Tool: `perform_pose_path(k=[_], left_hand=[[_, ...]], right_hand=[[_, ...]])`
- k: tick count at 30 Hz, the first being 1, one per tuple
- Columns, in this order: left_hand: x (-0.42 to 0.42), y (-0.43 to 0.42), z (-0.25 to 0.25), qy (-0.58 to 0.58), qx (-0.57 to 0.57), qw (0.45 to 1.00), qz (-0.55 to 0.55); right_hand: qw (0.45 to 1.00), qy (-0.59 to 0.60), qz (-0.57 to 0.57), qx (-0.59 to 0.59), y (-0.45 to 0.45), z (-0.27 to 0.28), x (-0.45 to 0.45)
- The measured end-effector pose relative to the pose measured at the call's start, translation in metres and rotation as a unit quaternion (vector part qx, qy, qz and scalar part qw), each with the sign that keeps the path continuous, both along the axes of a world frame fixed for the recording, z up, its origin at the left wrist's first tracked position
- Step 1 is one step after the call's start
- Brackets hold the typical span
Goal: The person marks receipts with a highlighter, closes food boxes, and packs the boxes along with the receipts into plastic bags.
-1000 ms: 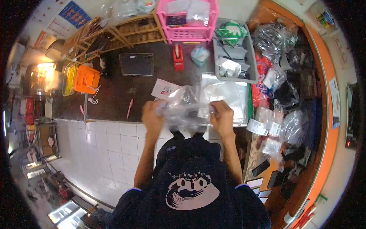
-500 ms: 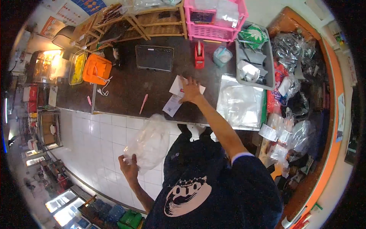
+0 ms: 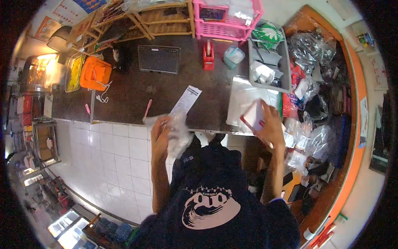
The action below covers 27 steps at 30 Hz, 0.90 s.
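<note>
My left hand (image 3: 161,135) is closed on a clear plastic bag (image 3: 179,135) at the front edge of the dark counter. A white printed slip (image 3: 189,98) lies on the counter just beyond the bag. On the right, my right hand (image 3: 270,126) grips a white and red card (image 3: 253,118), held over the near part of a stack of clear plastic sleeves (image 3: 240,99). A pink pen (image 3: 148,108) rests left of the slip.
At the back stand a dark tablet-like device (image 3: 159,59), a red tape dispenser (image 3: 208,56), a small tub (image 3: 234,56) and a pink rack (image 3: 224,31). A grey tray (image 3: 286,62) sits back right. An orange basket (image 3: 96,74) is at left.
My right hand has picked up the card and moved right with it. The slip now lies alone on the counter. My left hand has brought the bag up to the counter edge.
</note>
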State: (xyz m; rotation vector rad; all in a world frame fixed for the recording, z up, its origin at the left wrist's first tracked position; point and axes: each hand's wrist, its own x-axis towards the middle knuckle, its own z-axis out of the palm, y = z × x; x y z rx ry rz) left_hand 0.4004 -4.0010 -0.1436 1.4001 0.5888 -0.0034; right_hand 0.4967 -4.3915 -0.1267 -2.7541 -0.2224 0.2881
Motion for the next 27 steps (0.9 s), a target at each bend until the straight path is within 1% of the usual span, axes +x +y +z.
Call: perform_pose_path(k=[2,4,6,8,9,10,11,12,13,14,15,17,18,19,20,21,22,23,24,25,26,27], left_hand=[[0.032,-0.02,0.003,-0.038,-0.064,0.997,-0.007],[0.047,-0.027,-0.011,-0.032,-0.077,0.997,-0.007],[0.054,-0.034,-0.027,-0.017,-0.081,0.997,0.002],[0.053,-0.035,-0.057,-0.011,-0.083,0.996,-0.01],[0.049,-0.031,-0.078,-0.006,-0.084,0.996,-0.013],[0.043,-0.026,-0.1,-0.006,-0.083,0.996,-0.015],[0.034,-0.02,-0.127,-0.034,-0.133,0.989,-0.05],[0.024,-0.011,-0.163,-0.064,-0.182,0.978,-0.084],[0.009,0.006,-0.232,-0.062,-0.404,0.903,-0.131],[0.01,0.004,-0.223,-0.063,-0.404,0.903,-0.13],[0.01,0.001,-0.211,-0.032,-0.393,0.915,-0.089],[0.009,-0.002,-0.191,0.028,-0.369,0.929,-0.002],[0.003,0.006,-0.197,0.062,-0.328,0.939,0.08],[-0.009,0.018,-0.204,0.062,-0.328,0.939,0.084],[-0.022,0.03,-0.213,0.068,-0.228,0.971,0.034],[-0.033,0.038,-0.225,0.076,-0.124,0.989,-0.016],[-0.034,0.028,-0.231,0.076,0.148,0.985,-0.045],[-0.041,0.021,-0.233,0.078,0.147,0.985,-0.04],[-0.036,0.002,-0.196,-0.027,0.318,0.947,-0.044],[-0.031,-0.012,-0.168,-0.13,0.478,0.867,-0.047],[-0.033,-0.018,-0.161,-0.126,0.516,0.845,-0.064],[-0.039,-0.023,-0.155,-0.125,0.518,0.844,-0.063]], right_hand=[[0.999,0.044,-0.002,-0.033,-0.014,0.032,-0.031],[0.997,0.068,0.014,-0.034,-0.009,0.065,-0.049],[0.997,0.068,0.039,-0.027,0.01,0.076,-0.058],[0.99,0.098,0.096,0.029,0.046,0.101,-0.055],[0.986,0.072,0.13,0.07,0.067,0.101,-0.053],[0.977,0.052,0.184,0.09,0.087,0.091,-0.05],[0.967,0.022,0.227,0.117,0.112,0.077,-0.044],[0.945,0.004,0.262,0.196,0.135,0.054,-0.036],[0.922,-0.032,0.311,0.229,0.154,0.03,-0.027],[0.902,-0.055,0.352,0.242,0.17,-0.012,-0.021],[0.892,-0.048,0.377,0.245,0.176,-0.053,-0.017],[0.899,-0.012,0.382,0.216,0.175,-0.107,-0.006],[0.897,-0.011,0.385,0.216,0.171,-0.129,-0.004],[0.908,0.034,0.387,0.155,0.164,-0.147,-0.004],[0.913,0.079,0.388,0.093,0.163,-0.159,-0.004],[0.912,0.081,0.391,0.094,0.166,-0.167,-0.002],[0.923,0.117,0.361,0.055,0.169,-0.172,0.001],[0.931,0.151,0.331,0.014,0.171,-0.176,0.002],[0.941,0.13,0.309,0.041,0.174,-0.174,0.002],[0.949,0.107,0.288,0.069,0.178,-0.171,0.002],[0.951,0.156,0.25,0.089,0.183,-0.166,0.009],[0.951,0.181,0.231,0.101,0.186,-0.17,0.009]])
